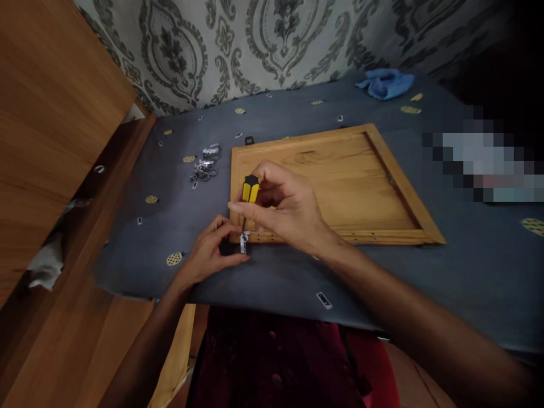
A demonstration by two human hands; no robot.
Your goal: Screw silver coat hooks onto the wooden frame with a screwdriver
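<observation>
Crumpled blue cloth (386, 85) on pineapple-print tablecloth (136, 249), grey-patterned backdrop (280, 34) behind; wooden furniture (55, 102) at left

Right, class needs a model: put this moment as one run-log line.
left hand: at metal fitting; right hand: holds screwdriver, tip at fitting; wooden panel: on table; more fittings: left of panel

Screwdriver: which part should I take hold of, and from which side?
Grip the screwdriver by its yellow-and-black handle, probably from the right and above: it stands steeply, handle uppermost, while its thin shaft points down at the metal fitting beside the left hand. The right hand holds it by that handle.
</observation>
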